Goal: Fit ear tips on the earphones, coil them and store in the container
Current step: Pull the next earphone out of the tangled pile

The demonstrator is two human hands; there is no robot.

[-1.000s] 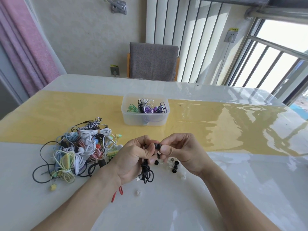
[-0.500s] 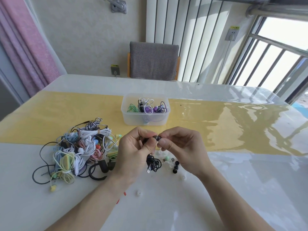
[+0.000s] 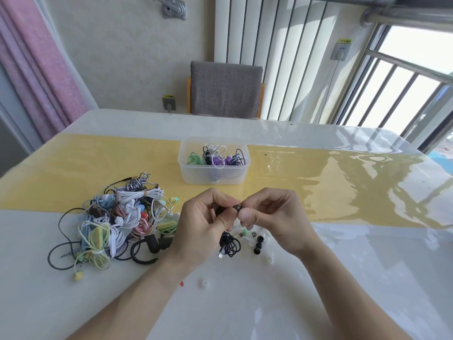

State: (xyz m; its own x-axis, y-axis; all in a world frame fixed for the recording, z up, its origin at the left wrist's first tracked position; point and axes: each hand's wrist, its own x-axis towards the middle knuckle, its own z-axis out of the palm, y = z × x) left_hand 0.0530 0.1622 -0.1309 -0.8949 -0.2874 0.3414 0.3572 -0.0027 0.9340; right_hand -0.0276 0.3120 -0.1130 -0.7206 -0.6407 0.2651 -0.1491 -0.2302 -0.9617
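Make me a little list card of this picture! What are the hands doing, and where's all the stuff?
left hand: holds black earphones, cable hanging down
right hand: pinches a black ear tip at the earbud
loose ear tips: on table under the hands
tangled pile: left of the hands
container: behind the hands, coiled earphones inside

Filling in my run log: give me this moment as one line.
step: fitting ear tip | left hand: holds black earphone | right hand: pinches ear tip | container: part-filled, beyond hands

Bright daylight from the window [image 3: 414, 77] glares across the glossy table [image 3: 318, 182]; wide-angle edges bend.
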